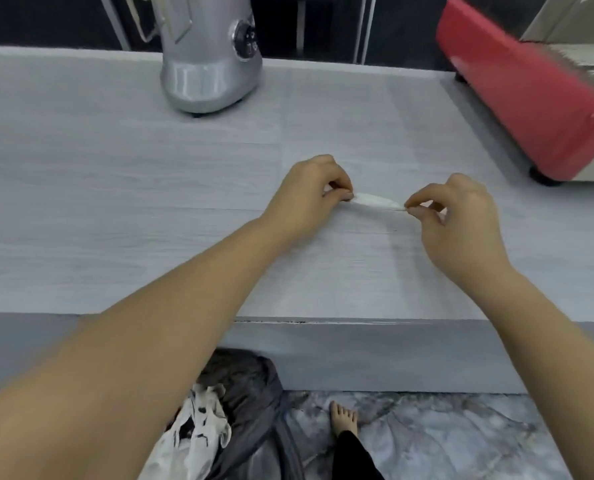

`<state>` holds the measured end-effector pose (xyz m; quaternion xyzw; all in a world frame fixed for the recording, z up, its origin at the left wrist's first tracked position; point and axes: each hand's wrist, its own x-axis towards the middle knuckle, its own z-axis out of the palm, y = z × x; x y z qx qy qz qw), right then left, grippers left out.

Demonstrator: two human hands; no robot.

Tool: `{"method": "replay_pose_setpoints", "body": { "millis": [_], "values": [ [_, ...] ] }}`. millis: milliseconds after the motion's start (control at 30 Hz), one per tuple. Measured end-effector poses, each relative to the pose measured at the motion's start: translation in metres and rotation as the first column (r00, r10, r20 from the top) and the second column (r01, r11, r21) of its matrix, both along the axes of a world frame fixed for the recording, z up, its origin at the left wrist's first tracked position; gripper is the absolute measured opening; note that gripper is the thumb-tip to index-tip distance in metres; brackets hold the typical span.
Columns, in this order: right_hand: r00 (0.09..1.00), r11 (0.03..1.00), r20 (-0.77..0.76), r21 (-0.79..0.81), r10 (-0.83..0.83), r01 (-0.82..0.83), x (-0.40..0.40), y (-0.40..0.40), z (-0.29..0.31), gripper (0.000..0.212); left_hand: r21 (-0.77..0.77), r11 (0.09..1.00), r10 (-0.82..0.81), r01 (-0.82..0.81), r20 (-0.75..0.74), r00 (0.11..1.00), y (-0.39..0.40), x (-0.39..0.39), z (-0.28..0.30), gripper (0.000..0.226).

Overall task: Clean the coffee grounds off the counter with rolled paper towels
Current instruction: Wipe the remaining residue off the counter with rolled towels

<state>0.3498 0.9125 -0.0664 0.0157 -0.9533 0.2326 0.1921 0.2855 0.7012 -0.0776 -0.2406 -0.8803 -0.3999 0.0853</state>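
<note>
Fingers are pinching at both ends: your left hand [309, 192] is nipping the left tip of the rolled paper towel [375, 201] between thumb and fingertips, and your right hand [461, 216] is doing the same at the right tip. Both hands are curling closed on the roll, neither one hanging loose.

You are holding the roll stretched between them, low over the counter [115, 188] or just touching it (the view does not settle which). Its long axis is running left to right across your body, tilting slightly down toward the right hand, so any sweep is probably going to be toward you or away from you, broadside. Both hands are sitting equally near, one at each end.

You are looking at very little coffee: only a faint dark speck or two on the counter just below the roll, toward your side, which suggests the cleaning is nearly finished.

Further out, a silver appliance [209, 64] is standing at the back left, a red machine [530, 98] at the back right, and a bin bag [247, 393] with crumpled used towels [198, 427] is waiting on the floor below the counter edge.
</note>
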Motion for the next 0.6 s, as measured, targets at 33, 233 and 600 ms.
{"method": "replay_pose_setpoints", "body": {
  "millis": [33,233,600],
  "values": [
    [0.999,0.999,0.009,-0.004,-0.049,0.050,0.003,0.016,0.000,0.017,-0.004,0.999,-0.033,0.033,-0.005,0.999,0.021,-0.006,-0.001,0.004],
    [0.969,0.969,0.036,-0.026,-0.243,0.244,0.034,0.066,-0.010,0.013,-0.028,0.985,-0.172,0.173,0.016,0.985,0.101,-0.018,-0.010,0.005],
    [0.993,0.980,0.032,-0.162,-0.113,0.117,0.043,-0.028,-0.025,0.015,-0.023,0.996,-0.083,0.083,0.006,0.997,0.005,-0.003,-0.015,0.004]
  ]
}}
